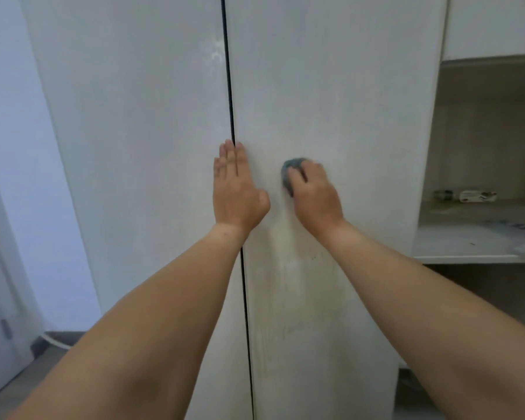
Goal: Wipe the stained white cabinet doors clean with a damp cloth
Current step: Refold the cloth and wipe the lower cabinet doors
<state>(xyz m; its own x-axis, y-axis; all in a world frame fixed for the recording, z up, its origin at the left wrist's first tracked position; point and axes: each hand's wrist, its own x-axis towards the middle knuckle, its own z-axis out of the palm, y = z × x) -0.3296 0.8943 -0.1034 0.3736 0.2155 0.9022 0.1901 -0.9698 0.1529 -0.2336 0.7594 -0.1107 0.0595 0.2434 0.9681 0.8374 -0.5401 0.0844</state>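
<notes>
Two hands on two doors (pixel 331 86): right hand (pixel 315 195) presses cloth (pixel 288 171).

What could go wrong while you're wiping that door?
The left hand lies flat across the gap between the two doors; if a door shifts, its fingertips might get pinched. The cloth under the right hand is bunched small, so it may miss patches or smear the yellowish stains lower on the right door. Bare fingers around the cloth might leave fresh marks.
</notes>
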